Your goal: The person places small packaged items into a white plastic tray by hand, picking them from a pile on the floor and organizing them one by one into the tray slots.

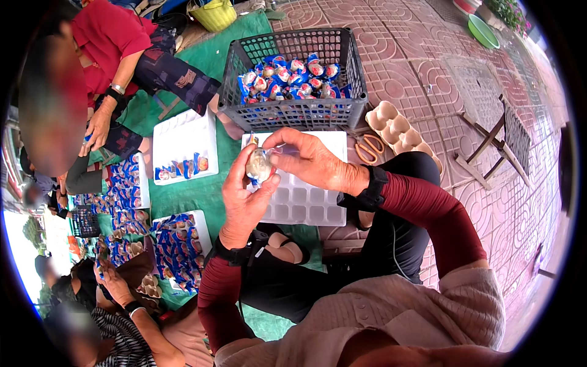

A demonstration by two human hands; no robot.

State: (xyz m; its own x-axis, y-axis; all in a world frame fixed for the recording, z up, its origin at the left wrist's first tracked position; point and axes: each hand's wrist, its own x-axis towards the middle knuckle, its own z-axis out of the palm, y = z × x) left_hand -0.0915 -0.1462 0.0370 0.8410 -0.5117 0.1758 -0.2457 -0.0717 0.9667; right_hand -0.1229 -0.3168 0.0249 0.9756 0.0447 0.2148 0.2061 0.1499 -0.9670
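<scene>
My left hand point(243, 197) holds a round, egg-like item in a clear and blue plastic wrapper point(259, 165), upright between thumb and fingers. At its upper right side, my right hand point(312, 160) pinches the clear film of the wrapper with thumb and forefinger. Beneath both hands lies a white foam tray point(312, 214) with square pockets; the hands hide part of it. Just beyond stands a black plastic crate point(293, 112), holding several wrapped items point(286, 75) in blue, clear and red packaging.
Scissors with orange handles point(369, 149) lie beside a pulp egg carton point(399, 128). Left are a foam tray with a few wrapped items point(183, 133) and a fuller one point(202, 229). A folding stool point(497, 142) stands right. Co-workers sit left on the green sheet point(172, 199).
</scene>
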